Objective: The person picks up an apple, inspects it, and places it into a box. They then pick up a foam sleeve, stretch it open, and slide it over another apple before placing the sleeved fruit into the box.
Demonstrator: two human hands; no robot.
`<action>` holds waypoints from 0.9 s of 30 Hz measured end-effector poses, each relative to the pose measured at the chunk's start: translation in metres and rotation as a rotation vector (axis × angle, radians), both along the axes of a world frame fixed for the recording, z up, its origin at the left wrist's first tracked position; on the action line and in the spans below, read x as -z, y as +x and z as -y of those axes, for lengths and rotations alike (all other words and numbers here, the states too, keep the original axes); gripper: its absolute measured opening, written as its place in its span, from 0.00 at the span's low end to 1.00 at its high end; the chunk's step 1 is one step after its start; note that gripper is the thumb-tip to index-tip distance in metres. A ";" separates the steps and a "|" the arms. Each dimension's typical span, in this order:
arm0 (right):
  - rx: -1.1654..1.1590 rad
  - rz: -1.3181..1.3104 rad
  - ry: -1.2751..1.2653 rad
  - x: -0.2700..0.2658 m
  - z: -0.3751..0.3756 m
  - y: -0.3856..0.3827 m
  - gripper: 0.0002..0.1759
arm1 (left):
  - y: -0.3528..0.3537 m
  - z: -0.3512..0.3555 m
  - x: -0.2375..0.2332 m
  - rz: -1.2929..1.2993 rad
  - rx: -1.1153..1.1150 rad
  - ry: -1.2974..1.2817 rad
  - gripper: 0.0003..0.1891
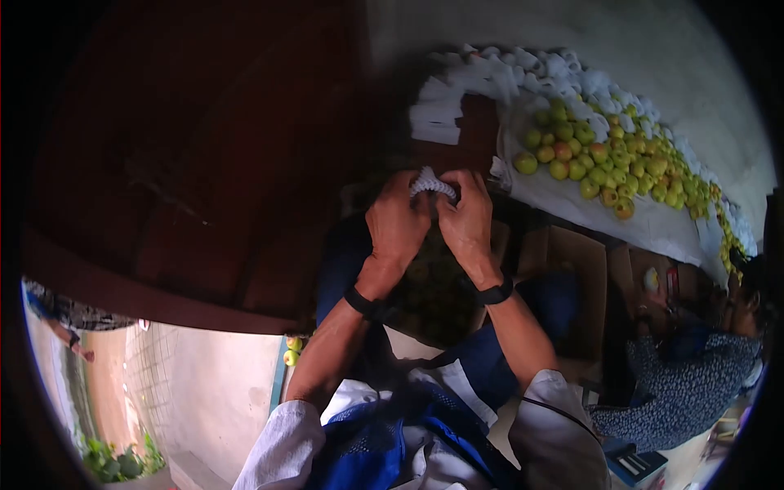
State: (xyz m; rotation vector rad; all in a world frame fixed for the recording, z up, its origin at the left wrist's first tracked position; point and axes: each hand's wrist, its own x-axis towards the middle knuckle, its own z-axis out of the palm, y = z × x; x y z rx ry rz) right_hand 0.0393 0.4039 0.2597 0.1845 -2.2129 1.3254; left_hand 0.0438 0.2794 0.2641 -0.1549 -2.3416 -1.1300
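Observation:
Between my two hands is a white foam net sleeve (431,184), stretched in an arch from one set of fingers to the other. My left hand (397,219) pinches its left side, and my right hand (467,214) grips the right side. Whether a fruit sits inside the sleeve cannot be made out. Below my hands, in shadow between my knees, is a dark box (437,286) with what look like round fruits in it. Just beyond my hands lie white paper sheets (435,112) on a dark red surface.
A long heap of green-yellow apples (608,163) lies on a white cloth (563,206) to the right, with many white foam sleeves (563,69) behind it. Cardboard boxes (592,265) stand beside my right knee. Another person (694,384) sits at the right. A dark red door (163,278) fills the left.

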 end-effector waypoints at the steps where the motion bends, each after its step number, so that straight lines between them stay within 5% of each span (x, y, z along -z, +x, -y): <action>1: 0.021 0.030 0.012 0.001 -0.008 -0.006 0.14 | -0.009 -0.006 0.001 0.001 0.025 -0.004 0.15; 10: -0.074 0.111 -0.175 0.025 -0.083 -0.081 0.13 | -0.088 -0.034 0.010 0.099 0.277 0.020 0.16; 13: -0.045 0.142 -0.307 0.027 -0.106 -0.097 0.15 | -0.115 -0.037 0.018 0.181 0.488 0.228 0.18; 15: -0.046 0.224 -0.447 0.024 -0.119 -0.097 0.16 | -0.129 -0.037 0.016 0.481 0.509 0.454 0.20; 17: -0.095 0.349 -0.593 0.026 -0.135 -0.101 0.23 | -0.136 -0.039 0.012 0.516 0.539 0.492 0.20; 22: -0.141 0.351 -0.891 0.020 -0.137 -0.097 0.21 | -0.147 -0.061 0.010 0.670 0.722 0.657 0.18; 27: -0.509 0.416 -1.029 0.026 -0.164 -0.101 0.21 | -0.164 -0.078 0.020 0.910 0.969 0.823 0.20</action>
